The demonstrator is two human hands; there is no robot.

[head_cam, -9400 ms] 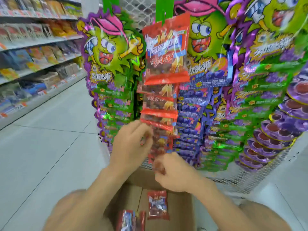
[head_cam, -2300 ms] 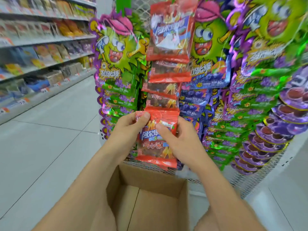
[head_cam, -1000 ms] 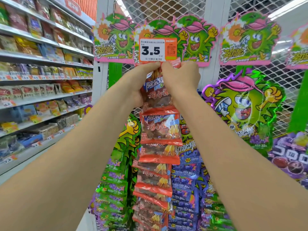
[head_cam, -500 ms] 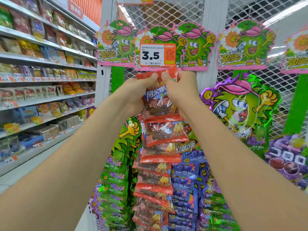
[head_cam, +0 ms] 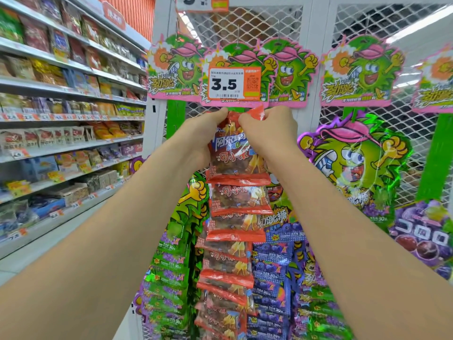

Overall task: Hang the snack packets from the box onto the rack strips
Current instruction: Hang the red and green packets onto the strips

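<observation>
Red packet [head_cam: 232,153], pinched at its top corners by your left hand [head_cam: 201,139] and right hand [head_cam: 269,133] just below the price tag [head_cam: 234,83], heads a full column of hung packets [head_cam: 239,200], so clipping it on seems the remaining step.

your carrier: white wire-mesh rack [head_cam: 257,28], upright. hung on it, from your left: green strip [head_cam: 175,119] with green packets [head_cam: 169,278]; a column of red packets [head_cam: 232,241], overlapping downward, its top red packet [head_cam: 232,158] just under the 3.5 price tag [head_cam: 234,84]; blue packets [head_cam: 272,278]; purple packets [head_cam: 426,236]. cartoon header cards [head_cam: 355,72] line the top. far left: stocked store shelves [head_cam: 61,143].
</observation>
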